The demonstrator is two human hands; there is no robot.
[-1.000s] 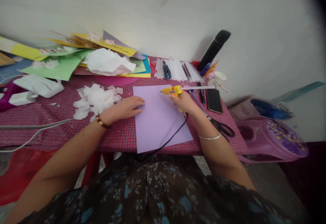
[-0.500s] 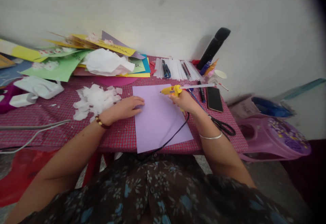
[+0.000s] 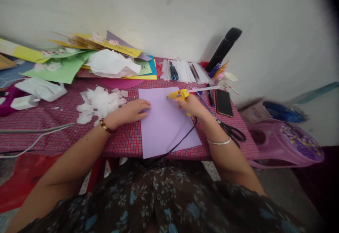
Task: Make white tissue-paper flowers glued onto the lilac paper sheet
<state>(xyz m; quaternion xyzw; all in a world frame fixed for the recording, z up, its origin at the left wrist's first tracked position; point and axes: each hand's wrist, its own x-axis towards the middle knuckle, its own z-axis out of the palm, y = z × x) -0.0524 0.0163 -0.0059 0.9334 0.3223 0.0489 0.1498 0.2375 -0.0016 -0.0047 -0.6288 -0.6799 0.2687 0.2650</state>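
One sheet: purple paper (image 3: 164, 127), on table
Right fingers (image 3: 181, 100): grasping yellow glue gun (image 3: 178, 94)
Left fingers (image 3: 144, 108): extended, unclenched, at sheet's edge

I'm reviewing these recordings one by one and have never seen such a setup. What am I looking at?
There is no machine here: these are a person's bare hands, seen by one camera worn on the head, looking forward and down.

The right hand holds a yellow glue gun, its nozzle over a purple paper sheet. The left hand rests at the sheet's left edge, fingers spread, gripping nothing.

On the red checked tablecloth also lie white scraps at left, and a phone and scissors at right.
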